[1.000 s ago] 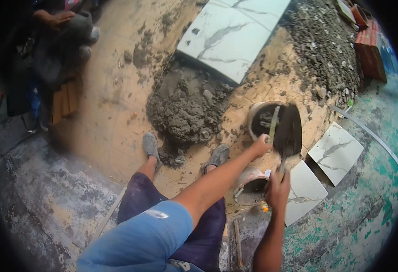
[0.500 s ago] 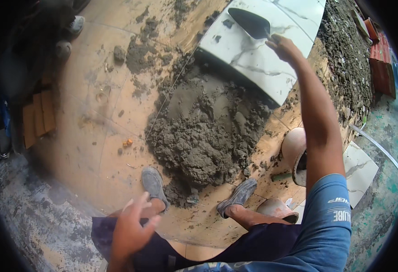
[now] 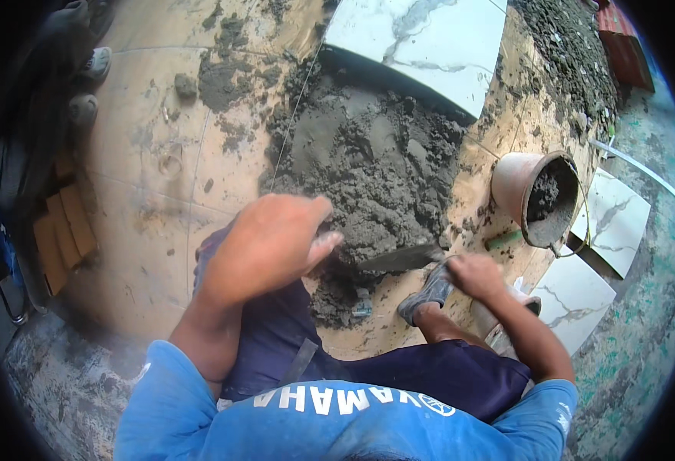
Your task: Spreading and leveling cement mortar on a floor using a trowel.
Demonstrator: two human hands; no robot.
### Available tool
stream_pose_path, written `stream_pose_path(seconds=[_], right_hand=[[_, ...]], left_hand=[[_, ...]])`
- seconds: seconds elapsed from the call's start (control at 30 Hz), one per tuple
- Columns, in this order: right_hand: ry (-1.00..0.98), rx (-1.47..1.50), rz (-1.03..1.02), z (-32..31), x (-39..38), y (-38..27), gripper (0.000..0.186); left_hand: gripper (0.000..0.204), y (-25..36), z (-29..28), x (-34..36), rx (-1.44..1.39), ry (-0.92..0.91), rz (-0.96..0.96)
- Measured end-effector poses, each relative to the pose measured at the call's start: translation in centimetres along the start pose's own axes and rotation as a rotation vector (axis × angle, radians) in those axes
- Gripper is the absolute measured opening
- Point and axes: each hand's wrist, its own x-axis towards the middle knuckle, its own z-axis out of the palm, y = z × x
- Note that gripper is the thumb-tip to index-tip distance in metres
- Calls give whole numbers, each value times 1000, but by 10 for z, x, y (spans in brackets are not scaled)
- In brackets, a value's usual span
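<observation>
Grey, wet-looking mortar [image 3: 368,165] spreads over the floor [image 3: 142,92] in front of the person, the trowel [image 3: 400,259] at its near right edge. The right hand [image 3: 477,276] is closed around what must be the trowel's handle; the left hand [image 3: 264,246], loosely curled with thumb apart, seems empty, though blur makes that a little uncertain. To work the mortar well, I would keep the blade shallow, draw in long, even strokes and break down the lumps. The right shoe [image 3: 430,292] stands just beside the blade, so it cramps the stroke; the marble-patterned tile [image 3: 437,50] at the far edge limits reach there. Right of the mortar, a bucket [image 3: 516,188] tips over with some mix inside, near two smaller tiles [image 3: 572,300]. Gravelly rubble [image 3: 568,61] lies farther off, and another person's shoes [image 3: 98,63] show at far left.
</observation>
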Motion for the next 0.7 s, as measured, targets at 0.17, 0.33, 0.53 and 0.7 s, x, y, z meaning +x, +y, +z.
stream_pose_path(seconds=[0.17,0.33,0.53,0.7], right_hand=[[126,-58,55,35,78,-29,34],[-55,-4,139,-7,130,-56,32],[-160,-14,324,-33,179,-65,34],[-201,32,386,-53,181,-75,38]], left_hand=[[22,-22,-15,8,-278,181,-119],[22,-48,-14,-29,-691,620,-232],[21,-29,-10,-41,-711,559,-233],[23,-26,0,-72,-732,645,-249]])
